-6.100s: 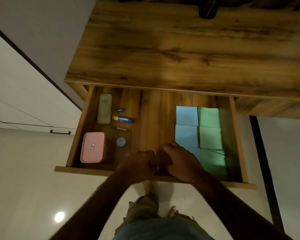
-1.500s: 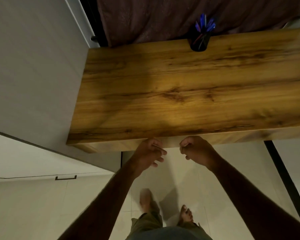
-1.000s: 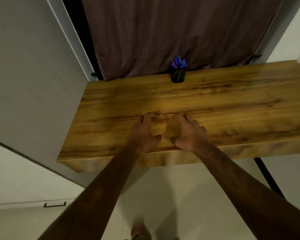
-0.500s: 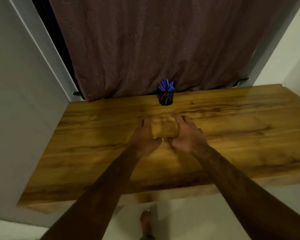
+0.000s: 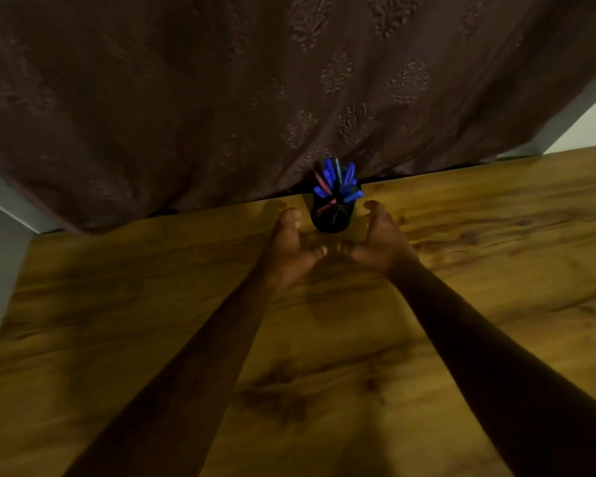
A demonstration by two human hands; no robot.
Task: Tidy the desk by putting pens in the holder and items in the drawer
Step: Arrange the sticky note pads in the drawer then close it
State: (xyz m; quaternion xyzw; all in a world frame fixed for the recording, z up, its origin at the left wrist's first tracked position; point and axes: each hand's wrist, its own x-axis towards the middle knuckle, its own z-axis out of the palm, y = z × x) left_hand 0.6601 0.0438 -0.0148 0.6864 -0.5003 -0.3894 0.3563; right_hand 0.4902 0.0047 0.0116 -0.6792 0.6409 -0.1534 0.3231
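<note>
A black pen holder stands at the far edge of the wooden desk, filled with several blue pens and a reddish one. My left hand lies on the desk just left of the holder, fingers stretched forward. On the other side, my right hand is cupped with its fingers apart. Both hands hold nothing, and their thumbs nearly meet in front of the holder. Neither hand visibly touches it. The drawer is out of view.
A dark brown patterned curtain hangs right behind the desk's far edge. A grey wall borders the desk on the left, and a pale wall corner shows at the upper right.
The drawer went from open to shut under the desk. Both hands then rose onto the desktop and slid forward to either side of the pen holder, while my view tilted up.
</note>
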